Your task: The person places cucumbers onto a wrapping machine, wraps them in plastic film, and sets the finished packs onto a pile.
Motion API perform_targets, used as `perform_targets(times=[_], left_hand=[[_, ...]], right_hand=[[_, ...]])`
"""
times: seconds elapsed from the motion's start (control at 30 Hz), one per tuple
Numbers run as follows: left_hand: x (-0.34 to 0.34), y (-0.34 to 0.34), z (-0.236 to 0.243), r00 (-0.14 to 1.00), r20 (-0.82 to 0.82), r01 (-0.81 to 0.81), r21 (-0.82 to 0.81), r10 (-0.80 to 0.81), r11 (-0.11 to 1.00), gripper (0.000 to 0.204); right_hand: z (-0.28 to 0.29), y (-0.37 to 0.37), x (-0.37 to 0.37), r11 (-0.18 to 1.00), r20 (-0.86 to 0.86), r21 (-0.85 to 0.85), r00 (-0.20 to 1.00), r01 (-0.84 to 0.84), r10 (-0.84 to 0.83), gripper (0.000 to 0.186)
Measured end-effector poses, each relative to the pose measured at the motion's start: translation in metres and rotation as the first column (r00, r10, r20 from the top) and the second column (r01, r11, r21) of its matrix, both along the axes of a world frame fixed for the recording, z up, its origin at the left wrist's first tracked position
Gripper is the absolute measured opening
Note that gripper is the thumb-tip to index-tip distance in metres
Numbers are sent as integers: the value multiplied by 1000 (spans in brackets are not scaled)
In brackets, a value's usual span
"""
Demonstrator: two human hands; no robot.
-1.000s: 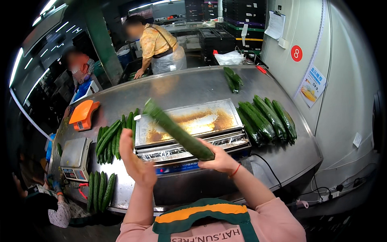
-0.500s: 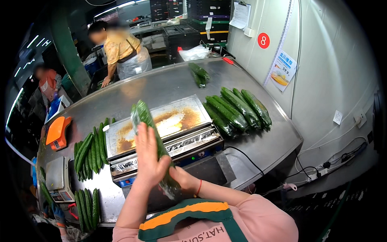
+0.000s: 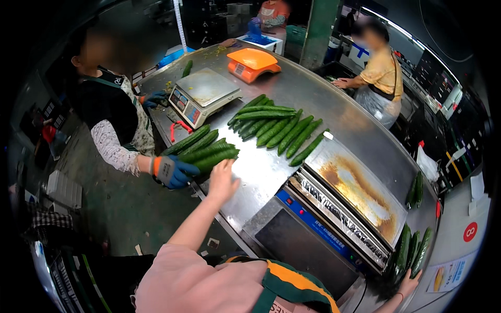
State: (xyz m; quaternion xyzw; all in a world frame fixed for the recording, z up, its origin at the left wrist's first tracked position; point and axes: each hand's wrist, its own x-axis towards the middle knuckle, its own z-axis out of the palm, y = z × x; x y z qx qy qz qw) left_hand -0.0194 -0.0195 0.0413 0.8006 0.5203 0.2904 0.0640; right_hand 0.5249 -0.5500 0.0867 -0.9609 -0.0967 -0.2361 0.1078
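Note:
My left hand (image 3: 223, 182) reaches to the ends of several loose cucumbers (image 3: 209, 154) at the table's left edge; its fingers are stretched out, and I cannot tell whether they touch. A co-worker's blue-gloved hand (image 3: 177, 172) is at the same cucumbers. At the far right my right hand (image 3: 409, 284) has its fingers around the near end of a pack of film-wrapped cucumbers (image 3: 420, 253), beside other wrapped ones. Between my hands stands the film wrapping machine (image 3: 334, 219), with a stained hot plate (image 3: 360, 188) and crumpled film along its front.
More loose cucumbers (image 3: 282, 125) lie beyond the machine's left end. A weighing scale (image 3: 203, 91) and an orange scale (image 3: 254, 62) stand farther back on the metal table (image 3: 323, 99). Another wrapped pack (image 3: 416, 190) lies at right. A power cable (image 3: 361, 297) runs near my right arm.
The view has swung left. The wrapped cucumbers that both hands held over the machine are now at the right-hand group with my right hand. My left hand has moved to the loose cucumbers.

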Motion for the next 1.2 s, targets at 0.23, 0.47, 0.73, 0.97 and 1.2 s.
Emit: perform_targets(times=[0.23,0.47,0.73,0.97,1.2], left_hand=[[5,6,12,951,-264,176,28,-163,984,54],[19,21,-26,817,-576,-98,-121,11,988,51],[35,43,-22,782,-619,-164,-309,-67,937,67],[33,46,-11,795,-588,-158,-432,-145,888,66],[39,32,104,566,824,710,-485,-5,511,60]], right_hand=[[-24,-29,19,988,100,-154,995,33,-18,54],[33,62,-72,922,42,215,947,-320,319,36],[57,137,-153,691,-54,486,771,-535,635,30],[64,214,-223,460,-154,607,473,-648,868,29],[73,267,-270,138,-354,739,-205,-660,913,52]])
